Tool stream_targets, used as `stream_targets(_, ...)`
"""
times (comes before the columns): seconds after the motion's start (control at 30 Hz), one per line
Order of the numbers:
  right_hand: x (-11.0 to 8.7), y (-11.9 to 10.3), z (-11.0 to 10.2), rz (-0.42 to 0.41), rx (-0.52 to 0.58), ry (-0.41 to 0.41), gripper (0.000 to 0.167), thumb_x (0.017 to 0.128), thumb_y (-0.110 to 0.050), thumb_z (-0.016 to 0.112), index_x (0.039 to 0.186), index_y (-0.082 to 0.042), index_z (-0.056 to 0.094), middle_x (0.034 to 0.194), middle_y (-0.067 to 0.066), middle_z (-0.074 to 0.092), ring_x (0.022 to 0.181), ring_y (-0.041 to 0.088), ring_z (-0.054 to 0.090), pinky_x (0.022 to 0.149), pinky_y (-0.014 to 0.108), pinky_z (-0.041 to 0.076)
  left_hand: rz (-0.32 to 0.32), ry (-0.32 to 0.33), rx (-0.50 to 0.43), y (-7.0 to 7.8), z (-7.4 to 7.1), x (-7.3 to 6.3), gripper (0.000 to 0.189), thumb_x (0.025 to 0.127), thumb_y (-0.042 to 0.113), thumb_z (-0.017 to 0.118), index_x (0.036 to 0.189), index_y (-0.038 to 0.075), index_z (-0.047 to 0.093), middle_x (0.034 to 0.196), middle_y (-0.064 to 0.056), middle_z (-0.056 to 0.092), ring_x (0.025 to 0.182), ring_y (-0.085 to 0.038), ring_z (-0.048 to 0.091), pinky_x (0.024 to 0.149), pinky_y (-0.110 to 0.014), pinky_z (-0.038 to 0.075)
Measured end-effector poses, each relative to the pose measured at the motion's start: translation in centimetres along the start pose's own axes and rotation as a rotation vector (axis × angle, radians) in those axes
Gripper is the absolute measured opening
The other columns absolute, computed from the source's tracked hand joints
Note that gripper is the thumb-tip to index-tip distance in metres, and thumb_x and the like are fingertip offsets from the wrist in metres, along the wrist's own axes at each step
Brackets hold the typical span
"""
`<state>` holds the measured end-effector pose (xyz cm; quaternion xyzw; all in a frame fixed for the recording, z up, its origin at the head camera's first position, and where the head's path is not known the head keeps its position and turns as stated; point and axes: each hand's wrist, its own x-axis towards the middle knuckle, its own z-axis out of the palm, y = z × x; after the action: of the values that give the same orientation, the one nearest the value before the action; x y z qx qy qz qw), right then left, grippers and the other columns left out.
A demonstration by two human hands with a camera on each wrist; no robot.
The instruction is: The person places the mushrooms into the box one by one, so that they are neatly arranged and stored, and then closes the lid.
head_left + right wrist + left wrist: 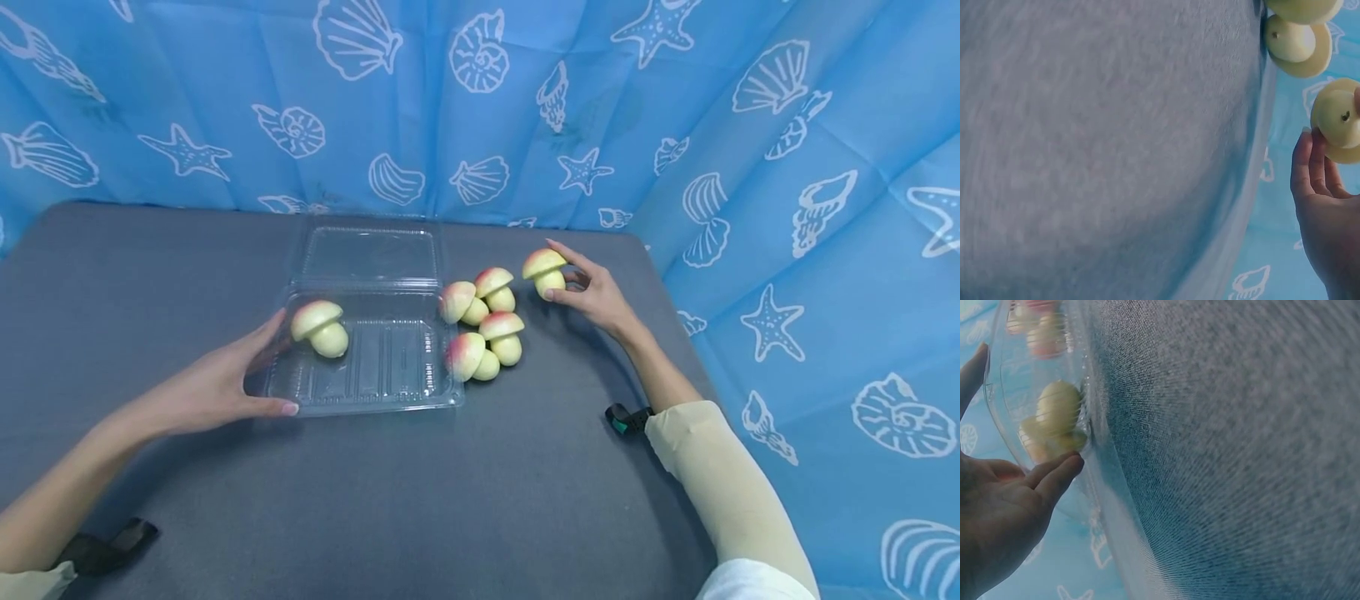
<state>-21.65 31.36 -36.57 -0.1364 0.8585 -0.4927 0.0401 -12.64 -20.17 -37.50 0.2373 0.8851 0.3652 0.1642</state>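
Note:
My right hand [600, 296] pinches a yellow toy mushroom [544, 272] with a pink-tinged cap, above the far right of the table. In the right wrist view the fingertips lie against this mushroom [1338, 122], its stem end showing. A clear plastic clamshell box [390, 406] sits at the middle left with its lid [371, 252] folded back. One mushroom [321, 329] lies inside at its left end. My left hand [213, 383] spans the box's left side, thumb by the front corner. The left wrist view shows its extended fingers [1054, 478] touching the box wall [1004, 419].
Several more mushrooms [504, 337] lie clustered against the box's right side. The grey cloth-covered table [450, 508] ends at a blue shell-patterned curtain [427, 108] at the back and right. Dark straps [628, 419] hang at both forearms.

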Motion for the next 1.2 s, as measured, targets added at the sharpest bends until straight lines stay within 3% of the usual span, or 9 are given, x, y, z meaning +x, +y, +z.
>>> stream_targets(0.23,-0.5,-3.4,1.0,-0.018,0.032,-0.006,0.073,0.092,-0.005,0.070,0.155,-0.015,0.036,0.159,0.012,0.032,0.122,0.040,0.053,0.094,0.036,0.052,-0.009,-0.001,0.007,-0.1,0.1,-0.1,0.126,0.078,0.048,0.082,0.159,0.008,-0.006,0.152,-0.035,0.030,0.133,-0.052,0.040,0.105,-0.066,0.034)
stream_targets(0.53,-0.4,-5.2,2.2,-0.105,0.048,-0.031,0.073,0.092,0.000,0.068,0.156,-0.011,0.034,0.159,0.014,0.031,0.117,0.034,0.058,0.086,0.025,0.053,-0.007,0.002,0.001,0.1,0.1,0.0,0.127,0.078,0.048,0.082,0.159,0.009,-0.007,0.152,-0.033,0.032,0.133,-0.051,0.041,0.105,-0.066,0.033)
stream_targets(1.2,1.1,-9.2,6.1,-0.187,0.138,-0.149,0.072,0.090,0.005,0.068,0.154,-0.004,0.035,0.150,0.016,0.043,0.120,0.035,0.058,0.094,0.040,0.054,-0.024,-0.010,0.036,0.2,0.0,0.2,0.129,0.076,0.052,0.081,0.159,0.005,-0.005,0.153,-0.035,0.028,0.132,-0.052,0.041,0.106,-0.067,0.032)
